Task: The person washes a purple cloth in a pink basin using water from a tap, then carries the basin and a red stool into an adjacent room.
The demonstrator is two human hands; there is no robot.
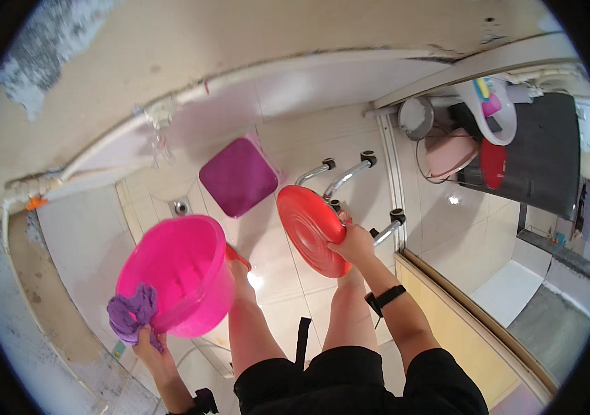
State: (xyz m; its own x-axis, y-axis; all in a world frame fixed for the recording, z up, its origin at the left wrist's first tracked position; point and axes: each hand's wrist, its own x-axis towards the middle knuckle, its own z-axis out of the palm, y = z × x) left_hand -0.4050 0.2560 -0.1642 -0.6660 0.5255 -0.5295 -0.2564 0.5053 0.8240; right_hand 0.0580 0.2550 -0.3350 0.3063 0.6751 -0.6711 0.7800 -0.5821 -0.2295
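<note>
My left hand (150, 346) grips the rim of a bright pink plastic bucket (212, 290) together with a bunched purple cloth (131, 311), which hangs over the rim. The bucket is tilted and I see no water in it. In my right hand (356, 243) is the edge of a round red stool seat (310, 228). That stool leans, with its chrome legs (349, 179) and black foot caps pointing away from me and to the right. Most of the fingers of my right hand are hidden under the seat.
A purple square bin (240, 176) stands on the tiled floor ahead. Left of it is a floor drain (180, 207), below a wall tap (161, 140). A sliding-door track (392, 181) runs along the right. Beyond it are a dark table (539, 155) and a pink basin (450, 153).
</note>
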